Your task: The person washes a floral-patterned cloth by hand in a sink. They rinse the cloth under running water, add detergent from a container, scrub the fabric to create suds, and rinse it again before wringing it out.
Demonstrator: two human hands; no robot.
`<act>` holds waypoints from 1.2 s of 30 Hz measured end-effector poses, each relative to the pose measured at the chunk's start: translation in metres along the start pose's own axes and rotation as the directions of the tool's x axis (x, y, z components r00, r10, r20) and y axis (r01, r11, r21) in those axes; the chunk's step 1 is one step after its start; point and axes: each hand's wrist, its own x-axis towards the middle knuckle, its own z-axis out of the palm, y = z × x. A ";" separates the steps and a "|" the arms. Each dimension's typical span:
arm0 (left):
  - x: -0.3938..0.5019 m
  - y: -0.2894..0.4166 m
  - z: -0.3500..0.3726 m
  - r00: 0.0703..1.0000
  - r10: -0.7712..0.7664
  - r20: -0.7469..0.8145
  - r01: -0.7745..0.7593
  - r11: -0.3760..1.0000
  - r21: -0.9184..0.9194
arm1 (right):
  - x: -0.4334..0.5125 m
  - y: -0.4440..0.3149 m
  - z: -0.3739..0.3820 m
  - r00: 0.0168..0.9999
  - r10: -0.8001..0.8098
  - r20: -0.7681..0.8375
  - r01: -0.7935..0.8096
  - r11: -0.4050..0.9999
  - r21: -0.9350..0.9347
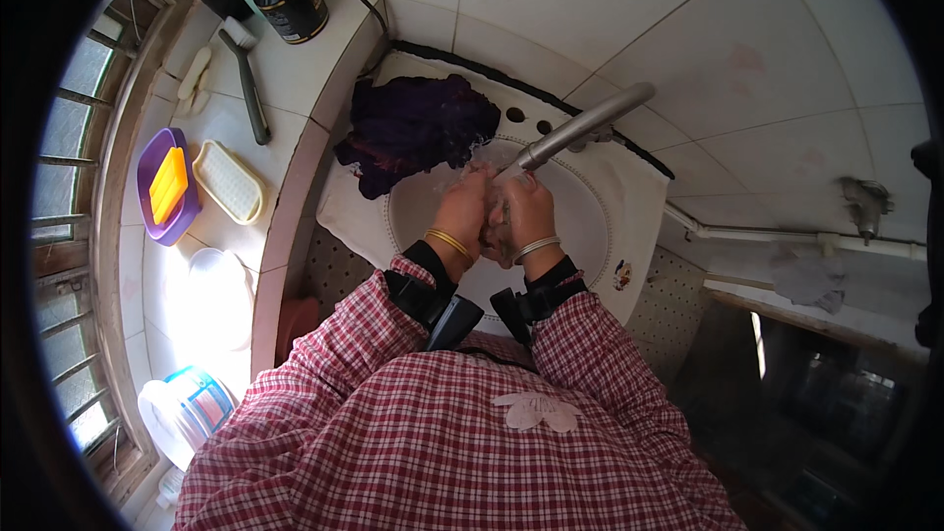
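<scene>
Under the metal faucet (582,129), both hands are bent over the white washbasin (582,214). My left hand (461,210), with yellow bangles at its wrist, is curled at the left of the spout. My right hand (532,214) is curled close beside it, a pale bangle at its wrist. Between them is a wet, crumpled, thin cloth-like item that both hands grip; its kind is hard to make out. Water splashes around the fingers. A dark purple bunched cloth (417,125) lies on the basin's back left rim, near my left hand.
On the tiled ledge at left are a black pump bottle (291,4), a brush (247,81), a purple soap dish (193,199) with a yellow bar, a cream soap dish (221,181) and a white tub (173,413). A wall tap (868,206) is at right.
</scene>
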 end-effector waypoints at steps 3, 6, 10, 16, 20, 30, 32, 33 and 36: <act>-0.006 0.010 0.005 0.995 0.084 0.055 -0.076 0.988 -0.134 | -0.001 -0.003 -0.012 0.990 -0.142 0.021 0.143 0.983 -0.116; -0.006 0.017 0.001 0.985 0.123 0.118 -0.085 0.954 -0.289 | -0.009 -0.014 -0.020 0.962 -0.080 0.260 0.108 0.990 -0.094; -0.004 0.013 -0.004 0.937 0.135 0.323 -0.047 0.963 -0.266 | -0.013 -0.036 -0.016 0.963 -0.077 0.258 0.162 0.932 -0.325; -0.004 0.006 0.001 0.978 0.020 0.210 0.052 0.943 -0.330 | -0.019 -0.048 0.000 0.919 -0.282 0.274 0.372 0.851 -0.371; 0.009 0.007 -0.010 0.956 -0.113 0.270 0.242 0.826 -0.509 | -0.037 -0.044 -0.003 0.927 -0.246 0.283 0.304 0.935 -0.185; 0.057 -0.030 -0.028 0.831 0.394 0.392 -0.462 0.882 0.092 | -0.019 -0.050 -0.008 0.979 -0.193 0.068 0.195 0.980 -0.029; 0.045 -0.014 -0.018 0.933 0.257 0.253 -0.309 0.931 0.194 | -0.011 -0.049 -0.016 0.991 -0.132 0.029 0.130 0.989 0.066; 0.036 -0.005 -0.010 0.964 0.200 0.177 -0.220 0.971 0.099 | -0.009 -0.048 -0.020 0.995 -0.099 0.015 0.096 0.989 0.108; 0.011 0.028 0.003 0.966 0.173 0.193 -0.146 0.978 -0.147 | -0.005 -0.045 -0.030 0.958 -0.284 0.031 0.285 0.949 -0.137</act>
